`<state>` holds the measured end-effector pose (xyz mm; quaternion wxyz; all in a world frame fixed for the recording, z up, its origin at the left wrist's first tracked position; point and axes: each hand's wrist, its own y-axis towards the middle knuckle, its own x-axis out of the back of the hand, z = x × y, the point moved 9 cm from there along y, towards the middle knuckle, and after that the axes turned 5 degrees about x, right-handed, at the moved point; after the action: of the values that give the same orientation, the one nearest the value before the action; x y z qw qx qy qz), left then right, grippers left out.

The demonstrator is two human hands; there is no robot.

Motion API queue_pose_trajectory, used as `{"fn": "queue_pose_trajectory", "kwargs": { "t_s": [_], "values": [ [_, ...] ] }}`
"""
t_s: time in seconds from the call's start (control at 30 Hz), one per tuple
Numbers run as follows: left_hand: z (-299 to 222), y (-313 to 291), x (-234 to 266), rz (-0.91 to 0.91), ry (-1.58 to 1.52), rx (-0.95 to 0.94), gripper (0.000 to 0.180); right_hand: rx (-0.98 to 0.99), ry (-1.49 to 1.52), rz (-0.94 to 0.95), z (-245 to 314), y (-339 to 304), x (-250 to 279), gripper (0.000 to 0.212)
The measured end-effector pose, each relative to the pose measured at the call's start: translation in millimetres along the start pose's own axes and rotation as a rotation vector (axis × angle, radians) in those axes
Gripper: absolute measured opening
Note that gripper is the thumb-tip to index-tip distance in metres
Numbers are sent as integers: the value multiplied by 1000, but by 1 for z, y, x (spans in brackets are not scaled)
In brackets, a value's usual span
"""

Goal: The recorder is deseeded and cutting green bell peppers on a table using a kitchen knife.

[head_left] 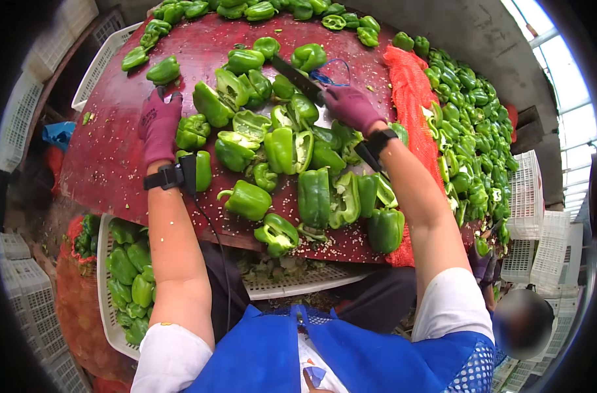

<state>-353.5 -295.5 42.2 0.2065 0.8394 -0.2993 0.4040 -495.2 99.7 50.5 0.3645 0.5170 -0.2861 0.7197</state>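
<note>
My right hand (353,108), in a purple glove, is closed round the handle of a knife (297,77). Its broad dark blade points up and left over the peppers. On the left, my left hand (160,126), gloved the same way, reaches forward with fingers apart. Just beyond its fingertips lies a whole green bell pepper (163,70); whether they touch it I cannot tell. Between my hands is a loose heap of whole and cut-open peppers, among them a halved pepper (289,150) showing its pale inside. A whole pepper (245,200) lies nearer me.
The red tabletop (115,144) is strewn with seeds. A red mesh sack (410,98) lies along its right, beside a big pile of peppers (472,124). A white crate (105,288) of peppers stands at lower left. Another person (521,321) is at lower right.
</note>
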Motion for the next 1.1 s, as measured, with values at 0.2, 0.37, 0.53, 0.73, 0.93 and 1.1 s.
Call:
{"fn": "queue_pose_trajectory", "kwargs": {
  "t_s": [0.2, 0.37, 0.53, 0.73, 0.93, 1.1],
  "values": [
    [-30, -17, 1, 24, 6, -30, 52, -418, 148, -312, -79, 18, 33, 48],
    [-24, -9, 2, -65, -48, -110, 51, -125, -280, -135, -41, 60, 34, 44],
    [-24, -11, 6, -53, -18, -106, 52, -168, -322, -78, -14, 62, 35, 45],
    [-29, -19, 7, -59, 25, -107, 53, -303, 234, -563, -33, 75, 67, 46],
    [-87, -28, -16, 20, -126, -171, 52, -366, -252, -182, -160, 118, 24, 37],
    [-24, -15, 8, -40, -12, -82, 52, -528, 468, 98, -84, 117, -71, 41]
  ]
}}
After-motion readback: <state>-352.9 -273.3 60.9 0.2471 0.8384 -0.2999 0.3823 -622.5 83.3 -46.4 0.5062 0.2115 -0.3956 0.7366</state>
